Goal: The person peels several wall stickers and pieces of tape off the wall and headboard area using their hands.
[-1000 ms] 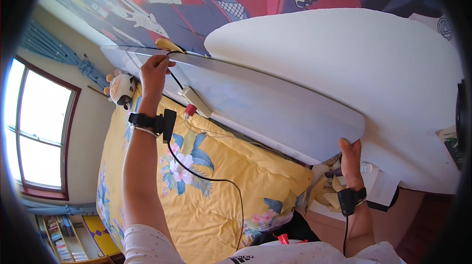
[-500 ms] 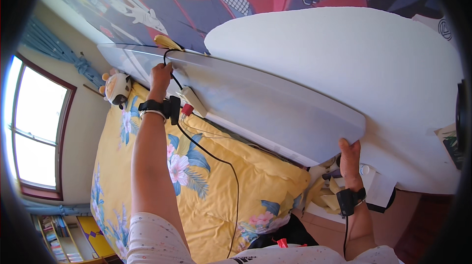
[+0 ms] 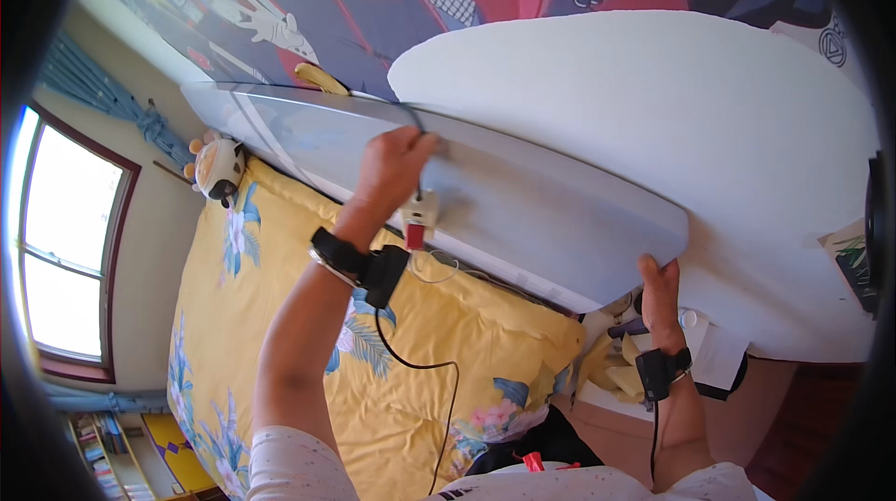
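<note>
My left hand [image 3: 399,165] is closed round a black power cable [image 3: 412,115], which runs up over the top edge of a long, pale grey board [image 3: 541,207]. Just below that hand hangs a white power strip [image 3: 422,207] with a red plug [image 3: 414,237] in it. At the board's near right corner, my right hand [image 3: 661,296] grips the edge, thumb on the face; its other fingers are mostly hidden. The board stands tilted on its long side between the bed and a white curved panel [image 3: 635,100].
A bed with a yellow floral cover [image 3: 448,342] lies below the board. At its far left sits a plush toy [image 3: 220,168]. Crumpled yellowish paper [image 3: 621,375] and a white box are under my right hand. A thin white cord trails over the bed's edge.
My left hand has moved right along the board, carrying the cable; the power strip has swung right with it and hangs more upright. My right hand stays at the corner.
</note>
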A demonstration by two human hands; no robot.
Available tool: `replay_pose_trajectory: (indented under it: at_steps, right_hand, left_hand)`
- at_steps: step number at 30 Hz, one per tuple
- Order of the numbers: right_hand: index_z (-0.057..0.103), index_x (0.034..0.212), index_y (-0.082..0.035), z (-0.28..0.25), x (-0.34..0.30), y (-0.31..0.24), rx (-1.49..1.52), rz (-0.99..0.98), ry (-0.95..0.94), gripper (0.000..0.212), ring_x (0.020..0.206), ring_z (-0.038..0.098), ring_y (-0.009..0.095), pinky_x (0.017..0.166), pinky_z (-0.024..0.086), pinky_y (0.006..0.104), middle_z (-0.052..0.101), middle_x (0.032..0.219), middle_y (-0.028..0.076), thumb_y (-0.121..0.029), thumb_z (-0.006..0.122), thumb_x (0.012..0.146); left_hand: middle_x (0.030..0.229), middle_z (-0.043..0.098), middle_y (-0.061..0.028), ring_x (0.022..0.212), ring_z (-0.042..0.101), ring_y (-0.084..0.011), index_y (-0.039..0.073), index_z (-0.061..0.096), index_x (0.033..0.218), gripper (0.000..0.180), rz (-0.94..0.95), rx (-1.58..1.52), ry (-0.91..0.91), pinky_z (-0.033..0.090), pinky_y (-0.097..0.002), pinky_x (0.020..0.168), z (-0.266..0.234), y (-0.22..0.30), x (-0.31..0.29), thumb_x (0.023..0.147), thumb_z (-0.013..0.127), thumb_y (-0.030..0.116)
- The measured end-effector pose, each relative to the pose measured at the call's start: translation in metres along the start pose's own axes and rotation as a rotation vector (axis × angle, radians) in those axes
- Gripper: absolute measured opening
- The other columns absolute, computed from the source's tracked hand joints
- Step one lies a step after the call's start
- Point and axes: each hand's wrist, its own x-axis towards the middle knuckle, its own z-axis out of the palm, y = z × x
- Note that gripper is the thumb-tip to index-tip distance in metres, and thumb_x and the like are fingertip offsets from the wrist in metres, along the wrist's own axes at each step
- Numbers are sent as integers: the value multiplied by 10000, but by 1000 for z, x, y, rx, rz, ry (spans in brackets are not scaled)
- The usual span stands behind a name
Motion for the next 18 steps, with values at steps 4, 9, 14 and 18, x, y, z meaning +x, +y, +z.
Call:
replay_pose_trajectory:
  at_steps: [4, 9, 14, 18]
  right_hand:
    - [381, 1227, -2, -2, 0, 0, 13, 22, -5, 578, 1057, 439, 147, 939, 326, 299, 475, 1155, 54, -247, 636, 770]
    - [384, 1213, 0, 8, 0, -7, 46, 6, 1, 488, 1015, 455, 143, 914, 348, 290, 487, 1118, 61, -127, 582, 787]
    - [382, 1212, 3, 2, 1, -9, 30, 2, -23, 490, 1016, 452, 141, 913, 350, 288, 486, 1120, 58, -131, 588, 787]
    - [382, 1210, 4, 3, 2, -6, 10, 8, -31, 492, 1016, 453, 140, 913, 351, 287, 486, 1117, 57, -137, 590, 787]
  left_hand:
    - [559, 474, -121, 508, 459, -232, -16, 483, 635, 293, 286, 29, -48, 384, -342, 498, 33, 53, -29, 810, 569, 202]
    - [674, 493, -178, 641, 480, -382, -16, 458, 642, 247, 331, 58, -101, 386, -399, 546, 49, 68, -48, 804, 555, 144]
    - [657, 504, -160, 572, 481, -298, -9, 537, 731, 164, 379, 1, -118, 399, -345, 532, 30, 56, -48, 783, 607, 130]
    - [669, 547, -34, 557, 492, -97, -11, 563, 841, 111, 43, -188, -99, 403, -239, 504, 3, 10, -49, 755, 611, 40]
